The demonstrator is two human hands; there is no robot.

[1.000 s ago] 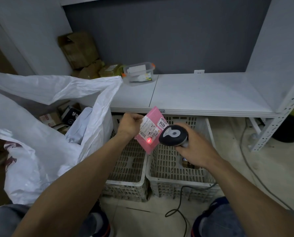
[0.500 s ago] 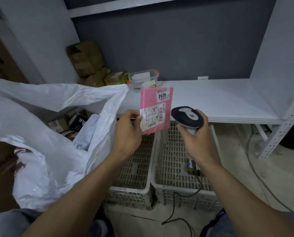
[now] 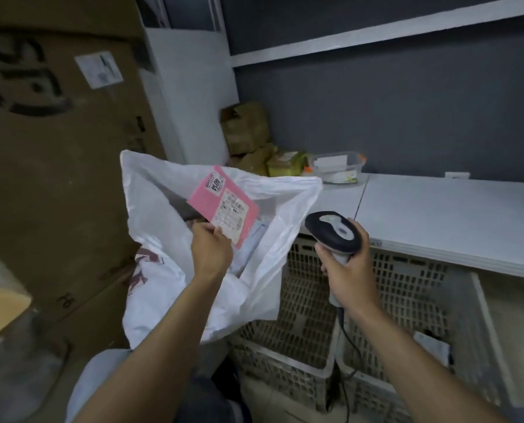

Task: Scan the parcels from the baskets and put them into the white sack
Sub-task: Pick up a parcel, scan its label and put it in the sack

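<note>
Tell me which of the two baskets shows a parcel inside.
The right basket: a pale parcel lies in it. The left basket, by the white sack, shows only bare mesh.

The sack [image 3: 285, 215] stands between a carton [image 3: 56, 166], left, and two baskets [image 3: 303, 303], right, tucked under the shelf [image 3: 455, 215].
</note>
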